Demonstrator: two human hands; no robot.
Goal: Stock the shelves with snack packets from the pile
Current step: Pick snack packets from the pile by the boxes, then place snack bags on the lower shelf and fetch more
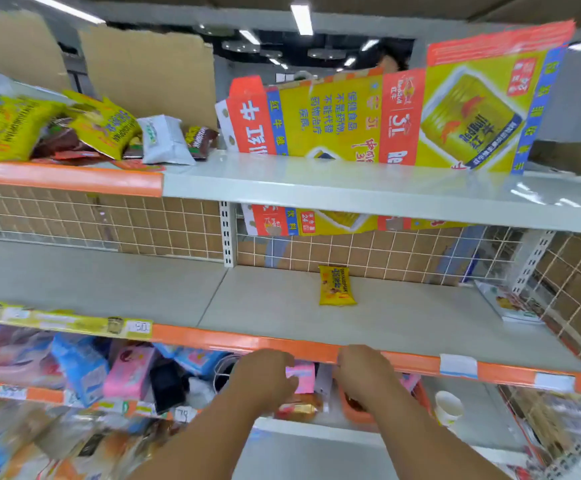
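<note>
One yellow snack packet (pixel 337 285) stands on the middle shelf (pixel 275 306), against the wire grid (pixel 386 251). The pile (pixel 74 129) lies on the top shelf (pixel 317 185), left of a flattened carton (pixel 420 116). Below the middle shelf, the left hand (pixel 265 379) is at a pink packet (pixel 302 375) and the right hand (pixel 362 372) is over an orange tray (pixel 355 412). The orange edge strip (pixel 247 341) hides the fingertips, so I cannot tell either grip. A paper cup (pixel 448 407) stands near.

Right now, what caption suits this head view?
Shelf stocking: left hand and right hand reach among snack packets below a shelf holding one yellow packet.
</note>
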